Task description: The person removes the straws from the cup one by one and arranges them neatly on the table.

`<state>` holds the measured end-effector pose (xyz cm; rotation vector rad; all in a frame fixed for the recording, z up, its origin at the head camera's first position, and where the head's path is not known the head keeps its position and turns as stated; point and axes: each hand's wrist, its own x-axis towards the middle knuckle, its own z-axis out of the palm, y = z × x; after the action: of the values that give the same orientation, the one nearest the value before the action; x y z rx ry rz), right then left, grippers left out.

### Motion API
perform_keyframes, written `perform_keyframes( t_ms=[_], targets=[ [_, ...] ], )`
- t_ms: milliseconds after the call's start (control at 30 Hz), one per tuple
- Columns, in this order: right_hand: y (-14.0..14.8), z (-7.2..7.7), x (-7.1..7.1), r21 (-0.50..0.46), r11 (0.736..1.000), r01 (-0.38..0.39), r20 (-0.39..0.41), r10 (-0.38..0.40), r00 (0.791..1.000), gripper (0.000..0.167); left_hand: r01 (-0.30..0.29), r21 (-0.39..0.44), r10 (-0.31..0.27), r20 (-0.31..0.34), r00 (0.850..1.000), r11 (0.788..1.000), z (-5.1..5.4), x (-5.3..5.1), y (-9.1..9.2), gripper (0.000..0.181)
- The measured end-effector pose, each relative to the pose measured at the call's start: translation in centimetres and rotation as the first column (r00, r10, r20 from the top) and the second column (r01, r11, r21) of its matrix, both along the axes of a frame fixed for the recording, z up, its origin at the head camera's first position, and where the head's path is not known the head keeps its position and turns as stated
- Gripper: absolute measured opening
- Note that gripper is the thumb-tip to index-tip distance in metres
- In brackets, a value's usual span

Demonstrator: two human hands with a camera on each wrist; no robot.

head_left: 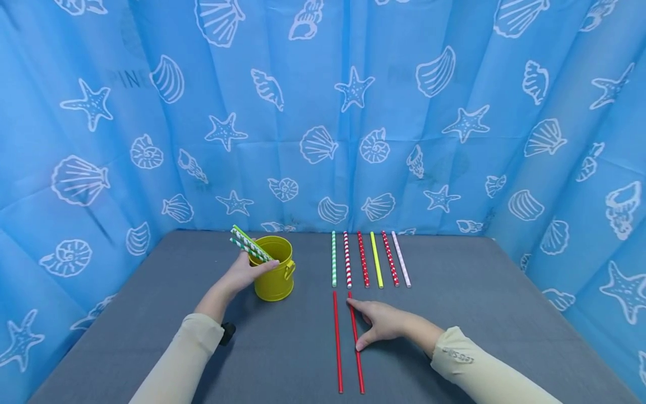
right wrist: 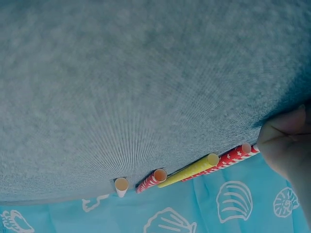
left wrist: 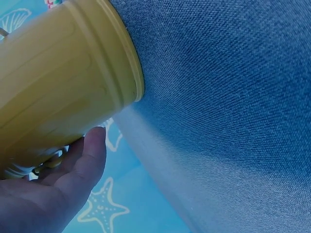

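My left hand (head_left: 245, 274) grips a small yellow metal bucket (head_left: 274, 283) at its upper left side, the thumb lying near the rim. Several green-and-white patterned paper straws (head_left: 249, 242) stick out of the bucket, leaning left. In the left wrist view, the hand (left wrist: 63, 187) lies against the bucket wall (left wrist: 63, 82). My right hand (head_left: 386, 320) touches a plain red straw (head_left: 355, 331) with index finger and thumb spread apart along it. To the left, a second red straw (head_left: 337, 342) lies roughly parallel. The right wrist view shows only part of that hand (right wrist: 289, 145).
Farther back on the grey cloth lies a row of straws: light-green striped (head_left: 333, 259), red-and-white striped (head_left: 347, 260), red patterned (head_left: 363, 260), yellow (head_left: 377, 260), another red patterned (head_left: 391, 259) and pale (head_left: 401, 260). A blue shell-print curtain (head_left: 323, 112) hangs behind.
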<state>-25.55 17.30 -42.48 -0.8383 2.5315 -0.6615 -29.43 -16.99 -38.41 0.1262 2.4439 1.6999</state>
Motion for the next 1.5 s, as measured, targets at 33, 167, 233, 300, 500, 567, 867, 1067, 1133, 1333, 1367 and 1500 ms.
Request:
perform_keyframes(
  t_ms=[33,167,233,300,500,567,867,1067,1133,1333,1367,1500],
  targets=[
    [0.0,-0.1,-0.1,0.011,1.000,-0.008,-0.008,0.008,1.000,0.101,-0.002,-0.002,0.002,0.001,1.000,1.000,0.0,0.0,0.0,0.092],
    [-0.1,0.0,-0.2,0.005,1.000,-0.009,-0.001,0.009,1.000,0.101,-0.009,0.000,0.009,0.011,1.000,1.000,0.6,0.5,-0.1,0.093],
    [-0.2,0.1,-0.1,0.008,1.000,-0.009,-0.001,0.009,1.000,0.099,-0.013,-0.006,0.013,0.012,1.000,1.000,0.6,0.5,-0.2,0.094],
    [-0.3,0.1,-0.1,-0.011,1.000,-0.005,0.010,0.005,1.000,0.099,-0.017,-0.008,0.017,0.015,1.000,1.000,0.5,0.5,-0.3,0.094],
    [1.0,-2.2,-1.8,-0.079,0.992,-0.094,-0.014,0.094,0.996,0.100,-0.024,-0.001,0.024,0.004,1.000,1.000,0.1,0.2,-0.5,0.092],
    [1.7,-3.3,-2.6,-0.103,0.984,-0.145,-0.034,0.142,0.989,0.096,-0.018,0.004,0.018,-0.004,1.000,1.000,0.1,0.2,-0.4,0.090],
    [1.2,1.5,-1.8,-0.279,0.959,-0.056,0.199,0.115,0.973,0.076,-0.002,-0.026,0.001,-0.039,0.999,1.000,-0.6,0.0,-1.2,0.096],
    [-0.8,3.2,-2.5,-0.345,0.938,-0.011,0.154,0.068,0.986,0.053,-0.001,-0.034,-0.001,-0.057,0.998,0.999,-1.5,0.0,-1.4,0.097],
    [-2.0,3.9,-2.8,-0.394,0.919,0.001,0.109,0.046,0.993,0.047,-0.006,-0.035,0.004,-0.059,0.998,0.999,-1.5,0.1,-1.4,0.095],
    [-6.5,6.1,-3.5,-0.513,0.858,0.038,-0.014,-0.052,0.999,0.038,-0.017,-0.053,0.014,-0.058,0.998,0.998,-1.8,-0.1,-1.5,0.090],
    [-7.3,6.4,-3.6,-0.530,0.847,0.040,-0.021,-0.061,0.998,0.038,-0.020,-0.062,0.016,-0.061,0.998,0.998,-1.9,-0.1,-1.5,0.090],
    [-10.3,7.0,-4.2,-0.607,0.795,0.017,-0.026,-0.042,0.999,0.038,-0.038,-0.099,0.030,-0.080,0.996,0.994,-2.1,-0.2,-1.6,0.091]
  ],
)
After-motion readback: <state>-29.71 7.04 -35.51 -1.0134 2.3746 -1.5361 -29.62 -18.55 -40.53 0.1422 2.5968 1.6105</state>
